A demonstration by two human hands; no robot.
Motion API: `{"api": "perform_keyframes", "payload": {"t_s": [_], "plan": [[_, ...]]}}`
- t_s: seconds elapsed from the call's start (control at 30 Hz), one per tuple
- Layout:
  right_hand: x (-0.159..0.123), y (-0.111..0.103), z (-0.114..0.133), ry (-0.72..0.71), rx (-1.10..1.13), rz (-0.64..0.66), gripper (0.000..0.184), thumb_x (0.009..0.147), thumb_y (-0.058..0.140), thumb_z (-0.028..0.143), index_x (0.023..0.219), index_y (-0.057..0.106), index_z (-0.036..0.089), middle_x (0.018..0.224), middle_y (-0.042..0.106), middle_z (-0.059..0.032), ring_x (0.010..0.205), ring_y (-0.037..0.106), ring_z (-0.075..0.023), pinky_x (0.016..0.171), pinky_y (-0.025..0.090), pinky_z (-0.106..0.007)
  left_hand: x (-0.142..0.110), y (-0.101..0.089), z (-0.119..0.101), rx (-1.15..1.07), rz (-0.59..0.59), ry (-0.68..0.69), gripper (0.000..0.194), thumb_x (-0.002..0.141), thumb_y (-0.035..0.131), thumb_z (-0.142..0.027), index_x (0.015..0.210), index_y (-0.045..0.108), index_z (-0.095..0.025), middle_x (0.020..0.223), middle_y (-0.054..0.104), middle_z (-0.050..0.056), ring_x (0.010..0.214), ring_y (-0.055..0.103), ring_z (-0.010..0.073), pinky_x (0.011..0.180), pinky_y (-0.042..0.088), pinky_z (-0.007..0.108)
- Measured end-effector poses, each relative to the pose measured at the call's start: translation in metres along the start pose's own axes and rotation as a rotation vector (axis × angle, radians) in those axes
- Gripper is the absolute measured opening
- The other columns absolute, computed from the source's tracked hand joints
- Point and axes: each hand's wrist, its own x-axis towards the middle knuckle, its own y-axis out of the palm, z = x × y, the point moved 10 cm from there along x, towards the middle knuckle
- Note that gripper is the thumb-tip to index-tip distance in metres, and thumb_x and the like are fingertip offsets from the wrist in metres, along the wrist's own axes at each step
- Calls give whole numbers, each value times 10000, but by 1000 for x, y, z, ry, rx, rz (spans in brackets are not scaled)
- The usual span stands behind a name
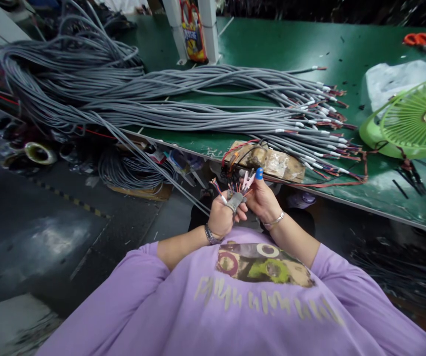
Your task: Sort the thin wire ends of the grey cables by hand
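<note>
My left hand (222, 216) is closed around grey cable (183, 190) that comes down from the pile on the bench. One stripped end with coloured wires (217, 188) sticks up from this hand, and more thin wires fan out beside it. A grey piece (235, 201) sits at its fingers; I cannot tell if it is a finger wrap. Close against it, my right hand (264, 201) is closed, with a blue cover (259, 173) on the thumb. By its fingers is a pale pink forked piece (248, 181); the grip itself is partly hidden.
Long grey cables (198, 116) with stripped ends lie along the green bench (272, 47). A worn wooden block (268, 160) sits at its front edge. To the right are a green fan (416, 113), a plastic bag (394, 81) and orange-handled scissors (417, 39). Coiled cable (131, 168) lies below.
</note>
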Motion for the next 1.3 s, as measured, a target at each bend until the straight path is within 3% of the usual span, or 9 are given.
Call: {"api": "perform_keyframes", "payload": {"t_s": [0.17, 0.5, 0.67, 0.77, 0.9, 1.13, 1.3], "plan": [[1, 0, 0, -6, 59, -16, 408, 755, 757, 573, 738, 621, 189, 625, 652, 27, 508, 578, -108, 512, 510, -245, -2, -3, 6, 22, 0, -24, 429, 677, 773, -512, 753, 543, -158, 568, 636, -14, 364, 554, 83, 313, 286, 160], [-3, 0, -7, 18, -39, 98, 590, 704, 621, 802, 780, 593, 218, 676, 627, 14, 538, 545, -114, 500, 468, -238, -9, -6, 4, 51, 39, 9, 413, 699, 747, -521, 757, 554, -160, 569, 643, -9, 372, 563, 88, 321, 301, 162], [-23, 4, -16, 145, -185, 308, 633, 638, 677, 797, 797, 645, 186, 695, 632, -10, 579, 560, -123, 529, 469, -244, -11, -15, 1, 92, 55, 67, 373, 761, 709, -504, 794, 582, -154, 596, 660, -1, 391, 582, 89, 323, 303, 158], [-35, 6, -17, 128, -312, 409, 534, 580, 844, 617, 810, 673, 166, 670, 620, 6, 579, 548, -106, 553, 451, -231, -9, -19, 1, 120, 53, 85, 373, 787, 694, -509, 802, 582, -153, 605, 664, -1, 397, 587, 87, 325, 308, 158], [-35, -1, -6, -11, -389, 290, 364, 592, 904, 383, 807, 698, 174, 672, 640, 21, 551, 520, -83, 530, 402, -210, -6, -17, 4, 178, 90, 93, 366, 811, 682, -500, 784, 570, -152, 611, 662, -4, 413, 595, 82, 341, 323, 156], [-34, -4, -5, -47, -366, 220, 294, 620, 880, 345, 759, 690, 170, 659, 658, 15, 530, 543, -94, 512, 418, -221, -5, -11, 4, 265, 164, 67, 406, 815, 665, -547, 767, 569, -156, 592, 645, -5, 407, 586, 82, 348, 324, 161], [-37, 0, -9, -12, -368, 248, 300, 650, 858, 365, 775, 676, 163, 644, 658, 4, 496, 550, -107, 484, 421, -235, -9, -5, 0, 320, 212, 39, 436, 764, 709, -564, 700, 573, -155, 578, 646, 10, 413, 596, 94, 368, 363, 169]]}}
